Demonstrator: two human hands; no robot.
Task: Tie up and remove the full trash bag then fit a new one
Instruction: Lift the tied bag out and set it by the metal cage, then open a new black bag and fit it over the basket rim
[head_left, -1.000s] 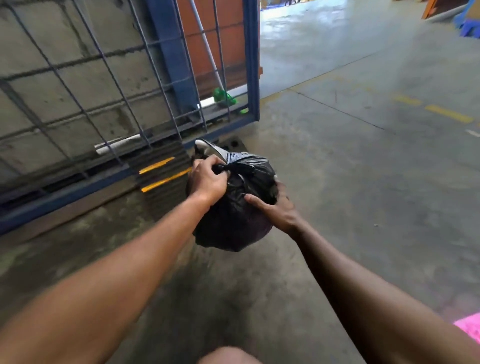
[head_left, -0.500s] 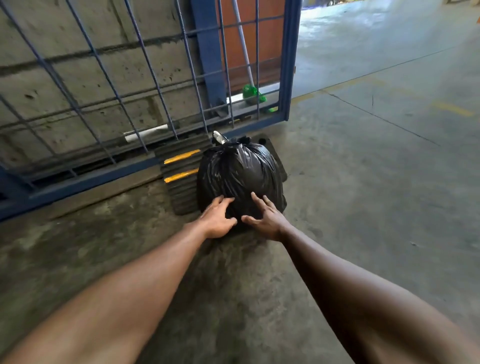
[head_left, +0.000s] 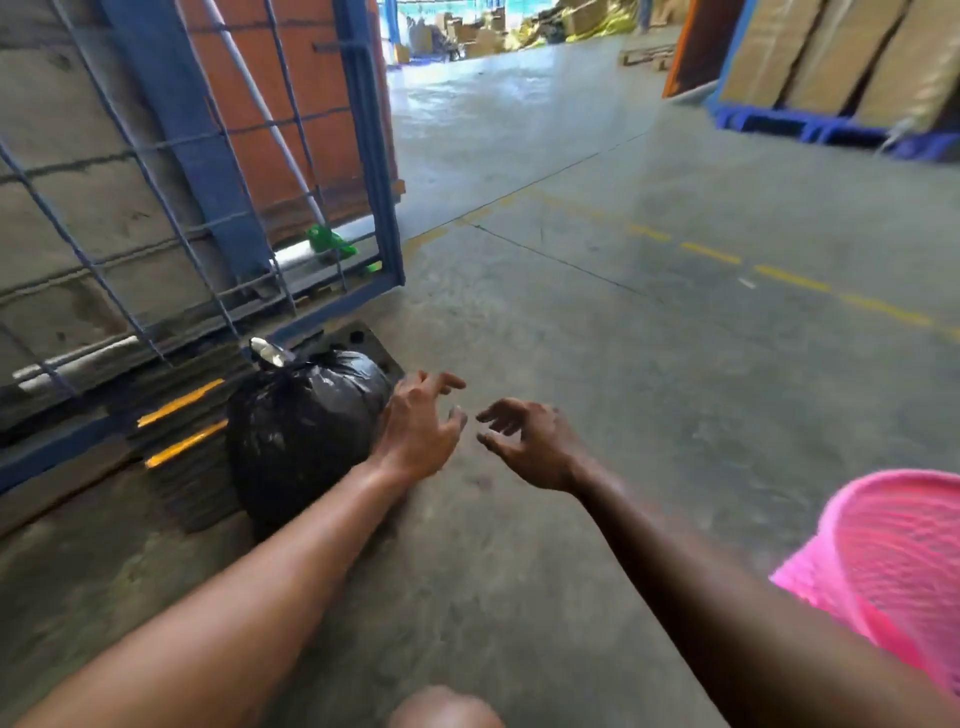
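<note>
A full black trash bag (head_left: 301, 431), knotted at the top with a scrap of white sticking out, sits on the concrete floor against a blue mesh gate. My left hand (head_left: 418, 428) hovers just right of the bag, fingers spread, holding nothing. My right hand (head_left: 530, 441) is further right over bare floor, also open and empty. A pink mesh bin (head_left: 893, 566) shows at the right edge, partly behind my right forearm.
The blue wire gate (head_left: 218, 171) and a concrete wall stand at the left, with a black and yellow ramp block (head_left: 182, 436) beside the bag. A green broom head (head_left: 330, 241) lies behind the gate. Cardboard sheets on blue pallets (head_left: 831, 67) lean at the far right.
A second ago both hands held the bag; they set it down by the gate, let go, and have now pulled away to the right. The view has swung right, showing the pink bin.
</note>
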